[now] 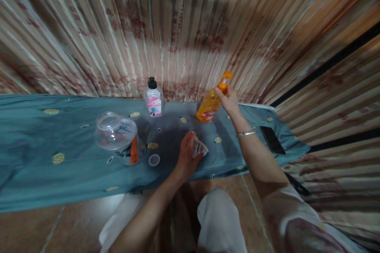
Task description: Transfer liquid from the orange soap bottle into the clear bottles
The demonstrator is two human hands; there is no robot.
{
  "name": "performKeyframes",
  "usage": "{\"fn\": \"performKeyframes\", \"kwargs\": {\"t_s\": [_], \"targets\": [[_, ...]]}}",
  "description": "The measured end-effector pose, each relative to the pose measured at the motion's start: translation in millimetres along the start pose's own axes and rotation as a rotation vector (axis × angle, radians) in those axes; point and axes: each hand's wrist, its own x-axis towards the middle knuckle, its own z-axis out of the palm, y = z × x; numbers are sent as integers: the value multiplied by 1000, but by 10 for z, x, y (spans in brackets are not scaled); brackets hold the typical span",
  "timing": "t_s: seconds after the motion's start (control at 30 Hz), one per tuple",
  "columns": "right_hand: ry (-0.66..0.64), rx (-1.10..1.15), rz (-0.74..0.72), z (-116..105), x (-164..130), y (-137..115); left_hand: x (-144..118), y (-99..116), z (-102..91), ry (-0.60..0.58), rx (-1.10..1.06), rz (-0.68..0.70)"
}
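Note:
My right hand (228,98) grips the neck of an orange pump bottle (209,104), which is tilted over the cloth with its pump head up and to the right. My left hand (188,154) holds a crumpled white tissue or thin cloth (199,148) near the front of the surface. Left of my left hand lies a small round whitish cap or lid (154,160). Farther back stands a clear bottle with a pink label and black cap (154,103). A large clear plastic jar (121,138) with an orange and black label is at the left.
A green-blue cloth with yellow prints (80,178) covers the narrow surface. A black phone (272,140) lies at its right end. Pleated curtains (178,35) hang behind and to the right. My knees (220,221) are close to the front edge.

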Motion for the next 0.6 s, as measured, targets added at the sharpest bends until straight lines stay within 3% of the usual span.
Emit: {"fn": "performKeyframes", "kwargs": {"t_s": [0.33, 0.6], "targets": [[8, -16, 8, 204, 139, -41, -13, -36, -56, -14, 33, 23], [-7, -34, -31, 194, 29, -29, -29, -14, -17, -38, 62, 26]]}}
